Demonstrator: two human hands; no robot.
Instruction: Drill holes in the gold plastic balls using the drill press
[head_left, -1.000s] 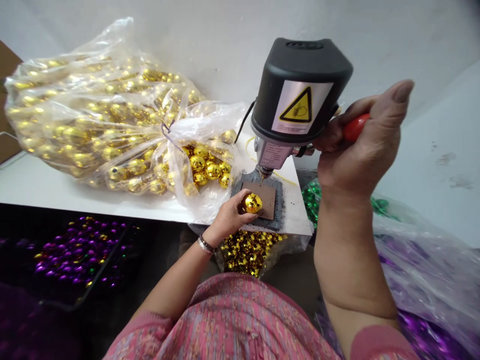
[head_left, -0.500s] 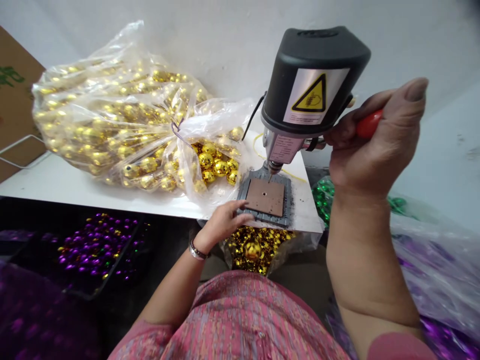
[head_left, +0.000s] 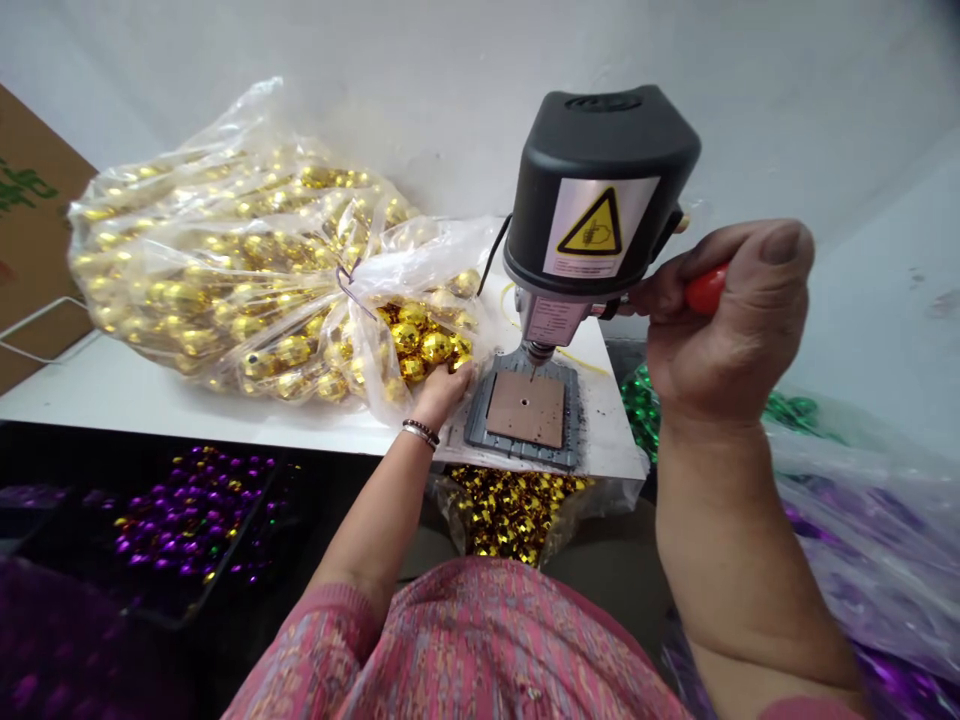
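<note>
Gold faceted balls [head_left: 435, 347] lie in the mouth of a big clear plastic bag [head_left: 247, 290]. My left hand [head_left: 442, 395] reaches in at their front edge, fingers closed against one ball; the fingertips are partly hidden. My right hand [head_left: 739, 320] is wrapped round the red-knobbed lever [head_left: 705, 291] of a small black bench drill press [head_left: 600, 190]. Its thin bit [head_left: 534, 373] stands above a brown square plate [head_left: 525, 408] with a small hole, set on the grey ridged base [head_left: 480, 425]. No ball sits on the plate.
Below the table edge hangs an open bag of gold balls [head_left: 517, 515]. Purple balls [head_left: 195, 510] fill a dark crate at lower left. Green pieces [head_left: 641, 405] and purple bags [head_left: 870, 530] stand at right. Dark shavings dot the white table [head_left: 611, 440].
My left hand has moved from the front of the plate up to the balls in the bag mouth. A ball falling over the lower bag is gone from sight. My right hand stays on the lever.
</note>
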